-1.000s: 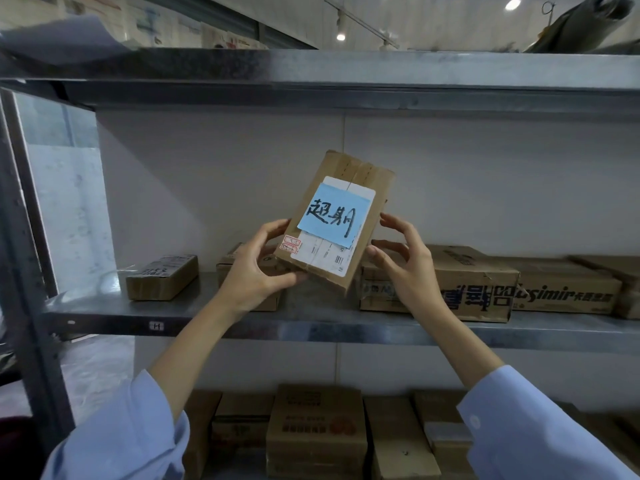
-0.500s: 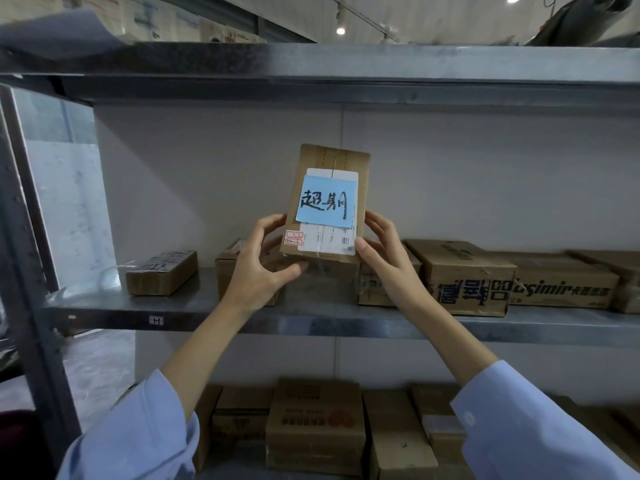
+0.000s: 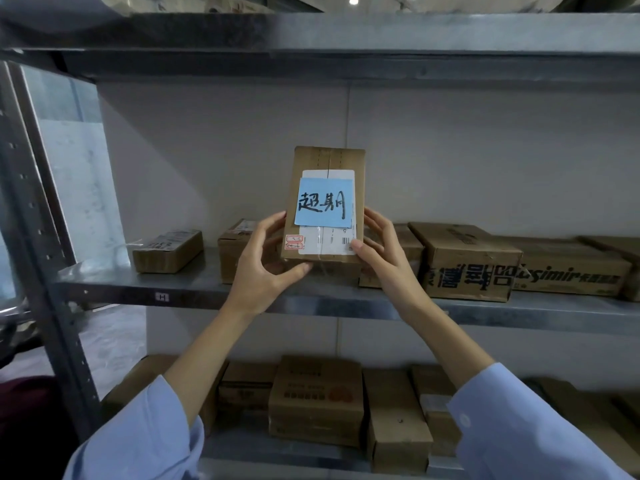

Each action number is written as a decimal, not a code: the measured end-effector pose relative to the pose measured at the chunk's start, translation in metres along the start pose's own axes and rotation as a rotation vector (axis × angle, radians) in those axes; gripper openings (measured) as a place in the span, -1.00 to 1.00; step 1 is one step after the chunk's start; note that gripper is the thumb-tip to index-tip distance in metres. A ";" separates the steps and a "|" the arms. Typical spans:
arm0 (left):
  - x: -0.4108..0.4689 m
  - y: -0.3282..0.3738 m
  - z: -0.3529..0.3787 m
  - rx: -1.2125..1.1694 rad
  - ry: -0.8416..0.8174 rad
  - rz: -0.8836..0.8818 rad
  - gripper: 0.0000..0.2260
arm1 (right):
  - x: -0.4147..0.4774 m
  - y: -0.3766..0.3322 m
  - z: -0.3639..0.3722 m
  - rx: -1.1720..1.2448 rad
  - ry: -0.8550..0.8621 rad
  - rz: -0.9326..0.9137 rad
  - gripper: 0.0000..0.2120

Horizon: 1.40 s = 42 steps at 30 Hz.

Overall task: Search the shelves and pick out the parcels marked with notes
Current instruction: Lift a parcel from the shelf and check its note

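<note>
A small brown cardboard parcel [image 3: 327,161] stands upright in front of the middle shelf [image 3: 194,289], held between both hands. A blue note [image 3: 323,201] with black handwritten characters covers part of its white shipping label. My left hand [image 3: 265,268] grips the parcel's lower left edge, thumb under the bottom. My right hand [image 3: 382,251] holds the lower right edge, thumb on the label. Both sleeves are light blue.
Other parcels lie on the middle shelf: a small one [image 3: 168,251] at left, one [image 3: 237,244] behind my left hand, printed boxes [image 3: 464,261] to the right. Several boxes [image 3: 317,400] fill the lower shelf. A metal upright [image 3: 34,216] stands at left, a shelf [image 3: 311,32] overhead.
The parcel has turned from tilted to upright, square to the camera. My right hand has closed onto its lower right edge. The view has drifted slightly upward.
</note>
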State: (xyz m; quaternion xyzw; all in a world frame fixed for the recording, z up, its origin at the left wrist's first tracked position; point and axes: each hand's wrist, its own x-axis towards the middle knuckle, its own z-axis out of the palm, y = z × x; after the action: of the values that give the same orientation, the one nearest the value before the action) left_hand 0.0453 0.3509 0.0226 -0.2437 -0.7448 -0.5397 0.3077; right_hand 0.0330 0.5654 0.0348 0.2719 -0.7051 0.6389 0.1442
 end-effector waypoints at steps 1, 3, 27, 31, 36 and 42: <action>-0.004 0.000 0.000 -0.002 -0.007 -0.004 -0.35 | -0.005 0.001 0.001 0.008 -0.001 0.003 -0.39; -0.014 0.000 0.001 -0.004 -0.027 -0.011 -0.36 | -0.017 0.003 0.003 0.028 -0.001 0.017 -0.41; -0.177 0.053 0.072 -0.323 -0.652 -0.005 -0.24 | -0.309 -0.058 0.026 -0.143 0.651 0.304 -0.47; -0.226 0.079 0.113 -0.406 -0.815 0.008 -0.21 | -0.389 -0.079 0.022 -0.187 0.828 0.381 -0.44; -0.302 0.136 0.161 -0.525 -0.984 -0.008 -0.20 | -0.494 -0.109 0.013 -0.222 1.045 0.467 -0.46; -0.407 0.215 0.221 -0.642 -1.196 -0.005 -0.21 | -0.627 -0.160 0.005 -0.243 1.279 0.518 -0.55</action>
State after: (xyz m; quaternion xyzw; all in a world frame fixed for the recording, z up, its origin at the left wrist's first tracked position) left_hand 0.4333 0.6132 -0.1803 -0.5778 -0.5902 -0.5072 -0.2463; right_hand 0.6328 0.6800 -0.1801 -0.3521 -0.5904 0.6040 0.4034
